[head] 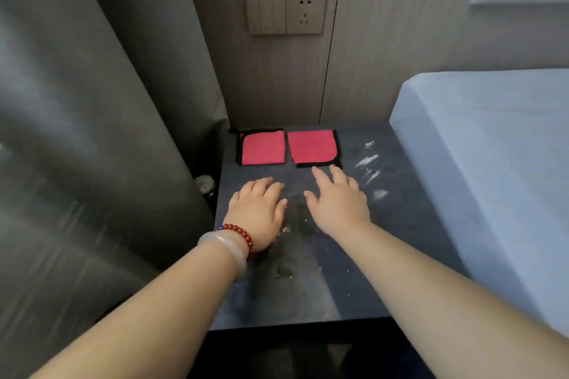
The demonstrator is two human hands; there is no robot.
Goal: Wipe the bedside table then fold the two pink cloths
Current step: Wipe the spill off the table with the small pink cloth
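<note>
Both hands are over the dark bedside table (385, 255), palms down, and neither holds anything. The left hand (260, 214) is released, its fingers loosely bent; whether it rests on the table top or only hangs above it, I cannot tell. The right hand (337, 204) is spread flat, with straight fingers reaching toward 12 o'clock. Its fingertips (317, 171) end just at the black border of the right pink cloth (311, 146); contact is not clear.

The two cloths lie folded and flat, side by side but apart, at the far edge of the table: the left pink cloth (263, 148) at 11 o'clock, the right one at 12 o'clock. White smears (368, 163) mark the top at 2 o'clock, and small specks lie between the wrists.

The left wrist wears a red bead bracelet (240, 232) and a pale bangle (224, 248). At 9 o'clock a round object (203, 184) is half hidden behind the grey curtain (92, 132); I cannot make out what it is. The bed (492, 163) at 3 o'clock is cut off by the frame.
</note>
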